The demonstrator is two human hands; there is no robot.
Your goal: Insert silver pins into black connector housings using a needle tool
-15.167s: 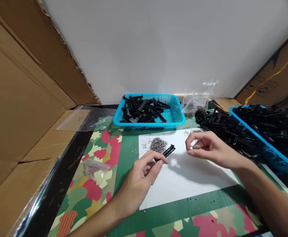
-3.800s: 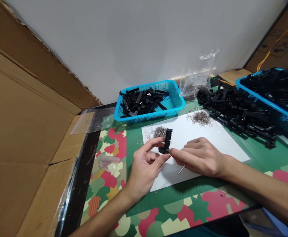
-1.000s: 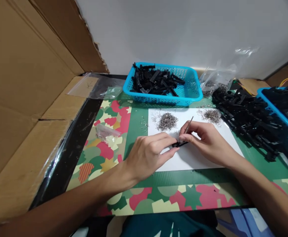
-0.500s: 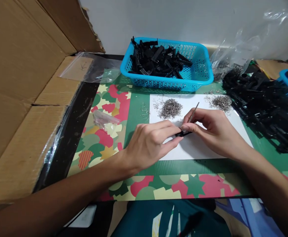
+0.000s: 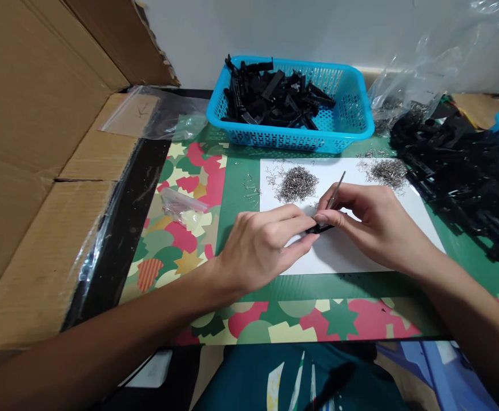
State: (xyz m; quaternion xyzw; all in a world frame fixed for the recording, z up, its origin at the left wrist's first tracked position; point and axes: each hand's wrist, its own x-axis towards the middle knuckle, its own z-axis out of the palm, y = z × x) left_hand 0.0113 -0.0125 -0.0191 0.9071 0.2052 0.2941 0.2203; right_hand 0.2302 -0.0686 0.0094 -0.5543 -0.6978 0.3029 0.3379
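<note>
Between the thumb and fingers of my left hand (image 5: pixel 270 240) is a small black plastic part (image 5: pixel 319 228), partly covered by the fingertips. My right hand (image 5: pixel 365 220) is closed in a pinch on a thin metal rod-like tool (image 5: pixel 337 188), tilted with one end pointing up. Its lower end is hidden at the black part, where both hands' fingertips meet. Beneath them lies a white sheet of paper (image 5: pixel 339 260). On it, just beyond my hands, are a pile of small metal springs or bent wire pieces (image 5: pixel 297 184) and a second such pile (image 5: pixel 386 173) to the right.
A blue plastic basket (image 5: pixel 292 141) of black parts stands at the back. A large heap of black parts (image 5: pixel 467 177) lies to the right, beside clear plastic bags (image 5: pixel 421 80). Cardboard (image 5: pixel 31 245) borders the left side. A small plastic bag (image 5: pixel 183 205) lies on the patterned cover.
The view has shifted slightly. Both hands keep nearly the same pose at the black part, with the metal tool still in the right hand.
</note>
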